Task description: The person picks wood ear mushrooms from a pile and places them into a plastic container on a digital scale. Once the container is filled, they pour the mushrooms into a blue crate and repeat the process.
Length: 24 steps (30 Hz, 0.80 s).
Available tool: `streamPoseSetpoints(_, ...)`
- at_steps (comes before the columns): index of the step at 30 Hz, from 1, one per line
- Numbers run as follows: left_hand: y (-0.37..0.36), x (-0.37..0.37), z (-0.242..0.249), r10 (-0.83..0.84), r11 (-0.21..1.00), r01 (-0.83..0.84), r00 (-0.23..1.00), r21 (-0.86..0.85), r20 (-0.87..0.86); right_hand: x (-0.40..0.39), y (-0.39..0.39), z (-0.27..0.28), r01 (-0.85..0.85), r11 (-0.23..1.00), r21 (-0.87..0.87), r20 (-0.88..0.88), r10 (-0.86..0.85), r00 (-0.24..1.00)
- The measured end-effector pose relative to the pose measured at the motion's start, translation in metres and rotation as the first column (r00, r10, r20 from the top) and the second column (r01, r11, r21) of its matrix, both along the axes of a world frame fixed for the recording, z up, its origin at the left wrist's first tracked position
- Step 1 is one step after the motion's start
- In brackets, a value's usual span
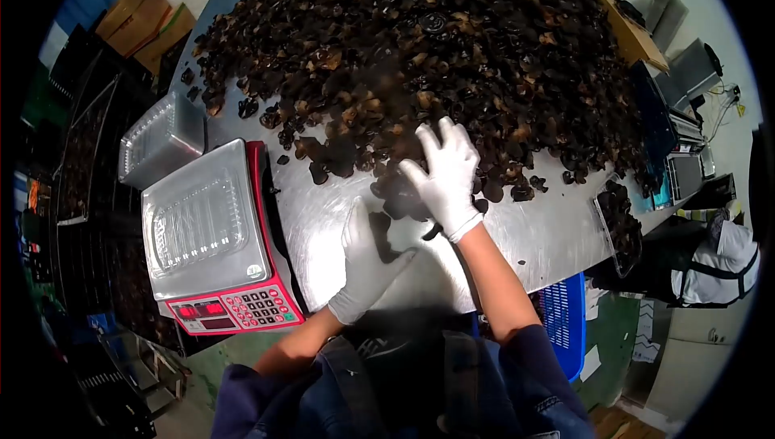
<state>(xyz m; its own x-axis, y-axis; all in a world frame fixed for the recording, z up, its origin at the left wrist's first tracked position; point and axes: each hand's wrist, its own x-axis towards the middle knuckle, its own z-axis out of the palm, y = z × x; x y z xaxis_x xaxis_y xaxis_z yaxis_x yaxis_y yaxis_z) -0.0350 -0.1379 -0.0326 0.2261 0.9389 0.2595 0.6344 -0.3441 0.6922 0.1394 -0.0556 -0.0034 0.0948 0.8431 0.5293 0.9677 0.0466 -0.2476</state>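
My left hand (363, 265), in a white glove, is low over the metal table between the scale and my body. Its fingers point away from me and its thumb is spread to the right. A dark piece of wood ear mushroom (383, 232) shows in the gap beside the palm. My right hand (446, 177), gloved too, reaches to the near edge of a big heap of wood ear mushrooms (452, 43) with fingers apart. Loose pieces (401, 197) lie under and left of its fingers, and another dark bit is beside the wrist.
At left, a red-framed digital scale (222, 237) bears a clear plastic tray (200, 225). Stacked clear containers (163, 140) stand behind it. A filled clear box (617, 225) sits at the table's right edge. Below that edge is a blue basket (565, 326). Cardboard boxes (141, 23) are far left.
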Motion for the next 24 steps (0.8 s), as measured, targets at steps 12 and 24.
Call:
streamPoseSetpoints(12, 0.000, 0.000, 0.004, -0.022, 0.960, 0.093, 0.965, -0.263, 0.260, 0.000, -0.063, 0.043, -0.459, 0.707, -0.538, -0.664, -0.020, 0.747)
streamPoseSetpoints(24, -0.008, -0.005, 0.006, 0.042, 0.998, -0.043, 0.999, 0.038, 0.017, 0.048, -0.113, 0.028, -0.185, 0.966, -0.183, -0.313, 0.121, 0.942)
